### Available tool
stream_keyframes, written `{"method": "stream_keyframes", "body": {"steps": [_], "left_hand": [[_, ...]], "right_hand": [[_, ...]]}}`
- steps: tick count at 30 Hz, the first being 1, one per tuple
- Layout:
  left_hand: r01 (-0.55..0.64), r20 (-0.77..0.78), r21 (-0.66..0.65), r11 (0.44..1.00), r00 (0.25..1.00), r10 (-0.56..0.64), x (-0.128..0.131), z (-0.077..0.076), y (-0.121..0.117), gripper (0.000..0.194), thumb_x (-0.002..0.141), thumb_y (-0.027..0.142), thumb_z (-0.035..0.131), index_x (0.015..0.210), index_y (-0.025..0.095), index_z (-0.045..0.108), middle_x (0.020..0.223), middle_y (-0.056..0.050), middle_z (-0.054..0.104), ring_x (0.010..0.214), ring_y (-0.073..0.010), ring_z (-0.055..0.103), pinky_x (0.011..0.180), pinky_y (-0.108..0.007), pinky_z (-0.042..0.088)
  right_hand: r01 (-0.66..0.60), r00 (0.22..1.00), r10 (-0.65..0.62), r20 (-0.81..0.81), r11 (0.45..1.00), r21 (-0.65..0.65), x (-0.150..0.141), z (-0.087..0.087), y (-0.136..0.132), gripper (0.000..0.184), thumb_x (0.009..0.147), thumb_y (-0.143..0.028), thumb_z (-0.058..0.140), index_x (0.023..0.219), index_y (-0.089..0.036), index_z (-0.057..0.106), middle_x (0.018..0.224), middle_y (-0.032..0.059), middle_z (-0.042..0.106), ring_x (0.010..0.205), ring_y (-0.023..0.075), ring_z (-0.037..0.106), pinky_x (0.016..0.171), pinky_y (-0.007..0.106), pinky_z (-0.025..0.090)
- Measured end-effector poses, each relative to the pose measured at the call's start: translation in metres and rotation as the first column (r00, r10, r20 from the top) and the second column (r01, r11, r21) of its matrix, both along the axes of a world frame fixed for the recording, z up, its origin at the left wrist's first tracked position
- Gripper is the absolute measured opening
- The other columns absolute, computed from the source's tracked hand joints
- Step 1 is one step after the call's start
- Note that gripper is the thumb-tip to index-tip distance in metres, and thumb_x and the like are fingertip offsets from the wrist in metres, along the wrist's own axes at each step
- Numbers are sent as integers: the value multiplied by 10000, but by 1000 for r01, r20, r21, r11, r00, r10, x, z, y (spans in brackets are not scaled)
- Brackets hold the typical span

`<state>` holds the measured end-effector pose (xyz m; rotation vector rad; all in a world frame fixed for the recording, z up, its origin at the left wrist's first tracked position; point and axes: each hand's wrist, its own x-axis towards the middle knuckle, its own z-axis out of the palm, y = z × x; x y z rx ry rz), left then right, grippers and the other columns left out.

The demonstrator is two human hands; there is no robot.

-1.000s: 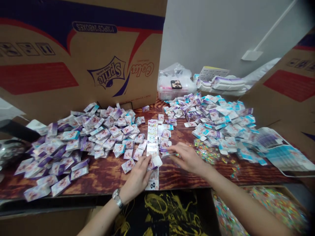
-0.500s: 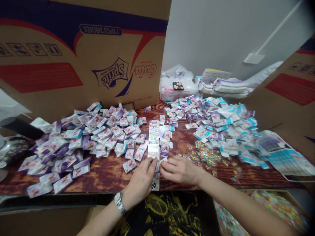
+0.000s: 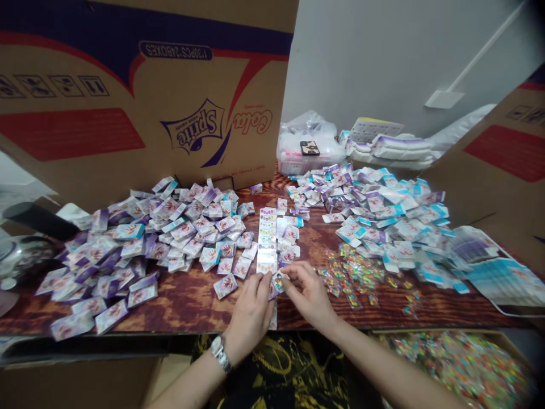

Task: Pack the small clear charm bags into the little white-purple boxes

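Observation:
My left hand (image 3: 251, 304), with a watch on its wrist, is closed on a small purple and white box (image 3: 276, 286) near the table's front edge. The fingers of my right hand (image 3: 310, 295) are closed at the box's upper right end; they partly cover it, and the exact grip is hard to see. Beneath and beyond the hands lies a long sticker sheet (image 3: 267, 238) with rows of coloured round prints. A few more small boxes (image 3: 289, 238) sit flat along its right side. Small clear packets of colourful pieces (image 3: 357, 270) are spread to the right of my right hand.
Piles of small boxes lie left (image 3: 187, 238) and right (image 3: 383, 210) on the wooden table (image 3: 187, 304). A large cardboard carton (image 3: 140, 153) stands behind the left pile. A phone (image 3: 310, 148) rests on a bagged container. Below the table's right edge, a carton holds colourful packets (image 3: 464, 363).
My right hand has turned and its fingers have shifted up at the box's end. The box now shows more between the hands and tilts. My left hand has drawn slightly lower.

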<state>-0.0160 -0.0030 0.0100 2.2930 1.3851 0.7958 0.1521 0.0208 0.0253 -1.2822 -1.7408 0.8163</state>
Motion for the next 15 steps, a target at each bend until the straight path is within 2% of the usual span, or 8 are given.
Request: {"method": "stream_keyframes", "body": {"steps": [3,7,11,15], "left_hand": [[-13,22,2,1000,1000,13,1,1,0,546,816,80,420,1342,157,294,1166,-149,440,1093,-260,456,915,-432,442],[-22,25,22,1000,999,21,2,1,-1,546,794,64,423,1325,145,326,1161,-147,450,1098,-253,456,927,-417,436],[-30,63,27,999,998,29,3,0,0,556,775,59,431,1317,151,347,1158,-144,460,1098,-247,465,929,-412,437],[-44,135,-39,998,990,49,2,4,1,565,798,82,441,1339,182,314,1165,-135,442,1105,-241,467,925,-418,442]], "right_hand": [[75,990,-85,-115,993,-91,-7,-12,-3,140,839,-256,546,965,-203,576,904,51,571,778,161,586,661,271,509],[63,972,-97,-215,985,-163,-14,-14,-7,151,841,-278,550,967,-194,560,866,41,617,768,159,605,681,274,514],[12,990,-30,-138,992,-129,-14,-6,-14,165,875,-269,501,1013,-207,567,914,46,619,846,168,609,709,272,519],[-96,994,90,-61,989,-110,-3,4,-16,224,898,-258,462,1111,-217,521,1051,79,546,928,169,606,788,307,528]]}}
